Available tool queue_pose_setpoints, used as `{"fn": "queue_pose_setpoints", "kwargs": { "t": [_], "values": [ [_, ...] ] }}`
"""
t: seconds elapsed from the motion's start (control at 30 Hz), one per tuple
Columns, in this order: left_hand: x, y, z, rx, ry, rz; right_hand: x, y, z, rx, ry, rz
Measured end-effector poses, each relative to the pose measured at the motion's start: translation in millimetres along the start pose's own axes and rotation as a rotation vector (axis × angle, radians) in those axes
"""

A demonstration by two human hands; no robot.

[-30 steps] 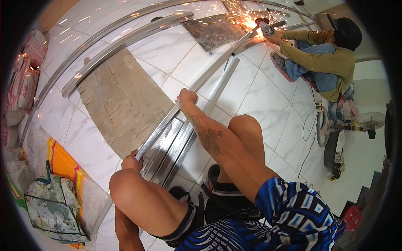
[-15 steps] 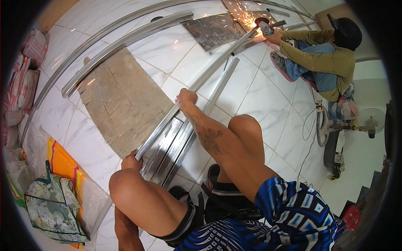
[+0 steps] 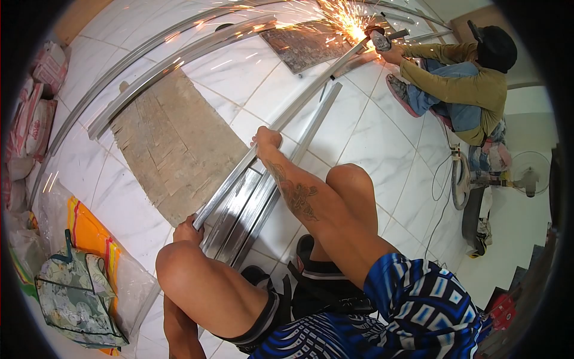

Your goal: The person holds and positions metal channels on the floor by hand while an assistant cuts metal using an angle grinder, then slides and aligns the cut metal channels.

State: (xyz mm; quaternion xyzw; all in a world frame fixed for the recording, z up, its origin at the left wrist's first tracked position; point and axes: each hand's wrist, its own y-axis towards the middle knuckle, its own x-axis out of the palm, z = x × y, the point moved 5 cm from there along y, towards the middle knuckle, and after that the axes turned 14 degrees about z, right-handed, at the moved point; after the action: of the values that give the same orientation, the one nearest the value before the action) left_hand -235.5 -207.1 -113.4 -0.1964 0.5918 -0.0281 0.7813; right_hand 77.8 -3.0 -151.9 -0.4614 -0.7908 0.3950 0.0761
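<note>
A long metal channel (image 3: 293, 107) slants from between my knees up to the far right. My left hand (image 3: 189, 231) grips its near end, close to my left knee. Farther along, my right hand (image 3: 266, 140) is wrapped around the same channel. At its far end a co-worker in an olive shirt (image 3: 487, 90) holds an angle grinder (image 3: 381, 40) against the metal, and bright sparks (image 3: 350, 21) fly from it. Several more metal channels (image 3: 239, 209) lie side by side on the floor under and beside the held one.
A worn plywood sheet (image 3: 176, 143) lies left of my hands, a dark board (image 3: 305, 45) near the grinder. Long metal profiles (image 3: 179, 51) stretch across the far floor. Bags (image 3: 42, 128) and a patterned bag (image 3: 78, 293) sit left. A power cord (image 3: 435, 197) and fan (image 3: 529, 176) are right.
The spray of sparks has grown much larger and spreads farther left across the floor. My hands and the channel hold their places.
</note>
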Motion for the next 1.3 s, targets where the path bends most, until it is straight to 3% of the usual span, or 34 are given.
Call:
{"fn": "queue_pose_setpoints", "kwargs": {
  "t": [0.83, 1.3],
  "values": [
    [-6, -2, 3, 0.060, -0.052, 0.004, -4, -9, -7, -0.006, -0.005, 0.019],
    [-8, 1, 1, 0.101, -0.125, 0.015, 5, 15, 2, -0.079, -0.169, -0.032]
  ]
}}
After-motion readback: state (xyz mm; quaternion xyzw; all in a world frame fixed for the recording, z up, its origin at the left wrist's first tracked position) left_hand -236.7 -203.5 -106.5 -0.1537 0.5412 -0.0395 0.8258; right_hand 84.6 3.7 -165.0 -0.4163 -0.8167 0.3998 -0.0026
